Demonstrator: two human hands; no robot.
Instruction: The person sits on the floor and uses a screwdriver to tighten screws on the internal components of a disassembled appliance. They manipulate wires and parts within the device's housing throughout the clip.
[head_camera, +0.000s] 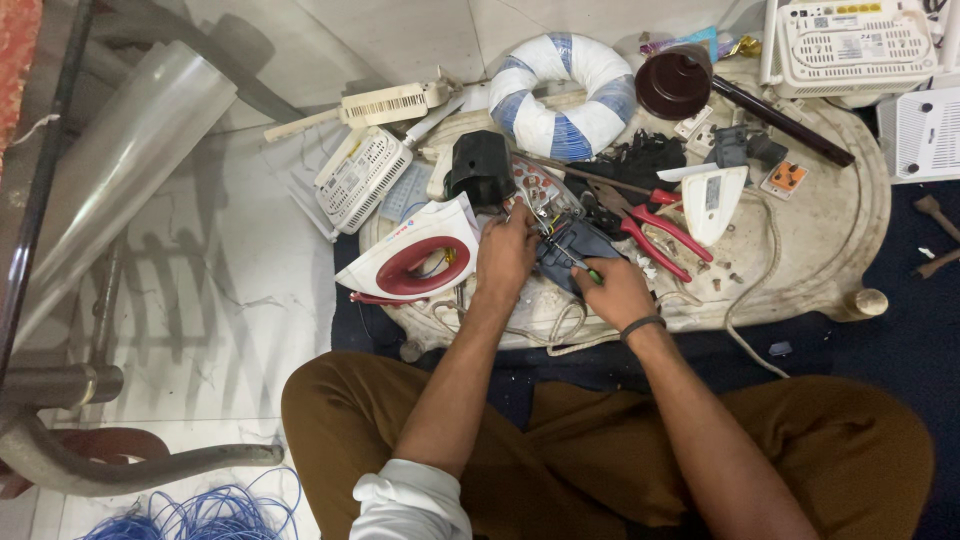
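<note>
My left hand (505, 250) rests on an opened clothes iron's inner part (545, 190), fingers curled over the wiring beside a dark blue-grey iron piece (572, 245). My right hand (612, 290) grips a small screwdriver with a green handle (583, 266), its tip pointing into that piece. The iron's white and red cover (410, 255) lies just left of my left hand. A black plastic housing (478, 168) stands behind it. All of this lies on a low cream-coloured work board (850, 220).
Red-handled pliers (655, 232) lie right of my hands, near a white iron shell (715, 200). A blue-and-white ring (565, 90), a brown cup (675, 80), white routers (855, 40) and sockets crowd the back. Blue wire coil (200, 512) lies at bottom left, with metal chair legs (140, 465) beside it.
</note>
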